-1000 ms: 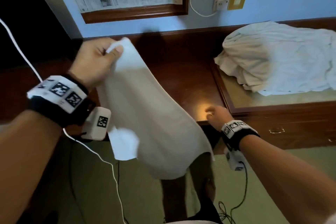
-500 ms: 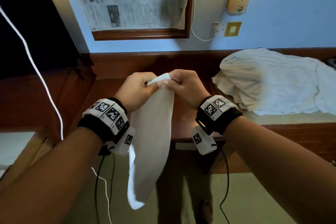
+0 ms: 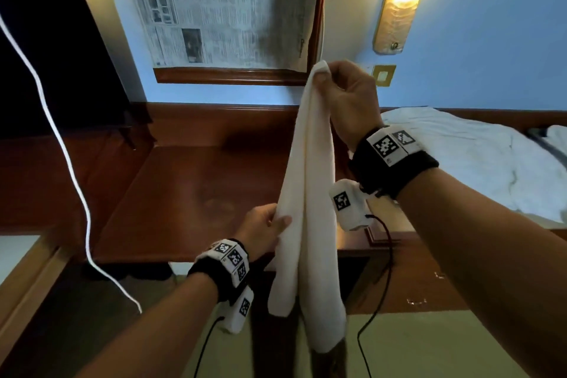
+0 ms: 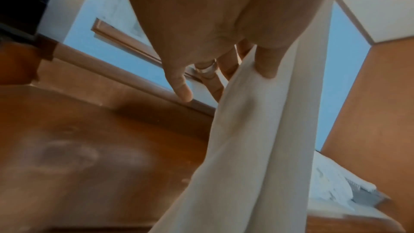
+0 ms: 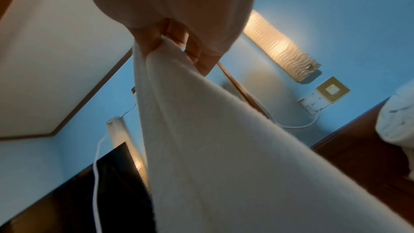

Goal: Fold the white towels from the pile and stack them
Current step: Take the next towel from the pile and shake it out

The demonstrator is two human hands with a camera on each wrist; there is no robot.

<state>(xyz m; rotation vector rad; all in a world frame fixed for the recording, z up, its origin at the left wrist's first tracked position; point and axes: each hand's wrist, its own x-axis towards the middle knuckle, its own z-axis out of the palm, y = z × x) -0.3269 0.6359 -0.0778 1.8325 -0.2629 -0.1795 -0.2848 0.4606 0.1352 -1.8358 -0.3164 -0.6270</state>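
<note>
Right hand: pinches towel top, raised at 12 o'clock.
Left hand: grips towel's left edge mid-length.
Pile: on bench, 3 o'clock.

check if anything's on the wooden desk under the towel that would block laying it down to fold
Nothing visible does. The towel, held by the right hand and left hand, hangs over bare desk; the pile lies off right.

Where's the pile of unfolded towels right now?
In the head view the towel pile lies on the wooden counter at the right, behind the right hand, which holds up the white towel.
</note>
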